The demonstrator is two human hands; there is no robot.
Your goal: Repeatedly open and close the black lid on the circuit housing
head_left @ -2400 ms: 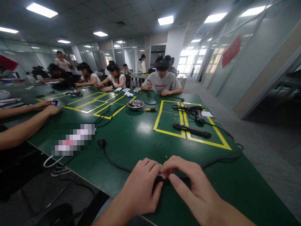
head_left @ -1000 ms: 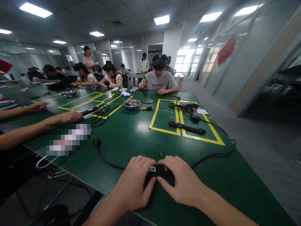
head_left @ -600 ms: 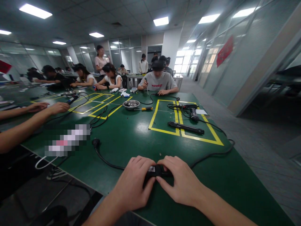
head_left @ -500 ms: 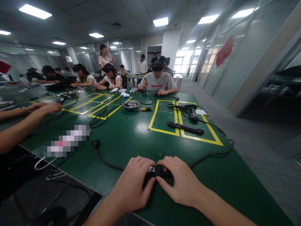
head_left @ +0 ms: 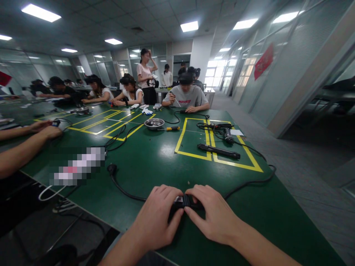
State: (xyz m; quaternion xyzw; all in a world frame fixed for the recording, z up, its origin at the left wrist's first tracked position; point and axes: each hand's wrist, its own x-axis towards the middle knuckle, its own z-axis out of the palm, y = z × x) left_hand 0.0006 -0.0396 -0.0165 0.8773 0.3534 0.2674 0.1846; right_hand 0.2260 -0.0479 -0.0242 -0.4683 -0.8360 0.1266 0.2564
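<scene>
Both my hands are closed around a black in-line block [head_left: 186, 201] low over the green table, close to its front edge. It has ridges in the middle and a small white label, and my fingers hide much of it. My left hand [head_left: 159, 216] grips the left end, thumb below and fingers over the top. On the other end sits my right hand [head_left: 212, 212], its thumb nearly meeting the left one. A black cord with a plug [head_left: 112, 169] emerges on the left. Another black cord [head_left: 249, 182] comes out from behind my right hand and curves toward the table's right edge.
Ahead lie a black tube-shaped part [head_left: 219, 151], a corded black device [head_left: 228, 136], a metal bowl [head_left: 154, 123] and a yellow-black screwdriver [head_left: 173, 128]. Yellow tape [head_left: 191, 155] marks the table. A blurred-out power strip [head_left: 80, 166] and a co-worker's hands [head_left: 48, 129] are left; another person sits opposite.
My hands and the block stay practically where they were. The co-worker's hands on the left moved a little left, and a standing person in the back shifted right.
</scene>
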